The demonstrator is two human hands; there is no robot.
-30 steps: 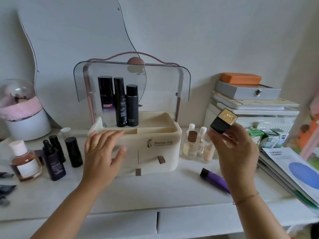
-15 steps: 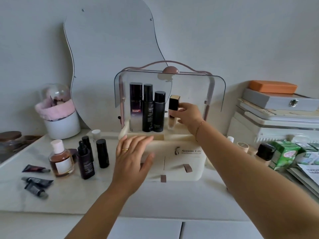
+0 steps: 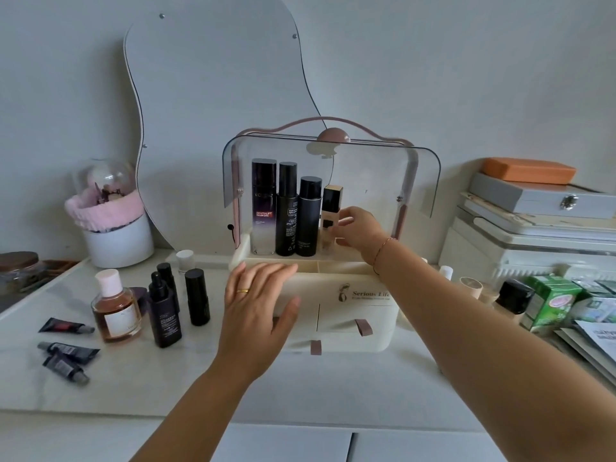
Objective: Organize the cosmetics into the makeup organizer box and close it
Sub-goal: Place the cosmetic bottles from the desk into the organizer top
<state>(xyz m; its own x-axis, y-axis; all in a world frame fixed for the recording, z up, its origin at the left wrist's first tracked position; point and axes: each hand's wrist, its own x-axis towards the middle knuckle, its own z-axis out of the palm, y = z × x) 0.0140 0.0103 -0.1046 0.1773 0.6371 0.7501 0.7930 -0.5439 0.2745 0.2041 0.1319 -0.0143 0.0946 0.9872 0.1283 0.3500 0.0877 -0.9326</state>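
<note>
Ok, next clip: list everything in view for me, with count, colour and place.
makeup organizer box: one, cream, centre of the table, clear lid raised
tall bottles: three, dark, upright in the box's back row
foundation bottle: one, beige with black cap, right of them
amber bottle: one, white cap, table left
small black bottles: three, between amber bottle and box
white-capped vial: one, behind the black bottles
tubes: three, dark, lying front left
white pot: one, pink trim, back left
mirror: one, wavy, on the wall
green carton: one, table right
stacked boxes: grey and white, orange block on top, back right
left hand: fingers straight, rests on the box's front
right hand: holds the foundation bottle
</note>
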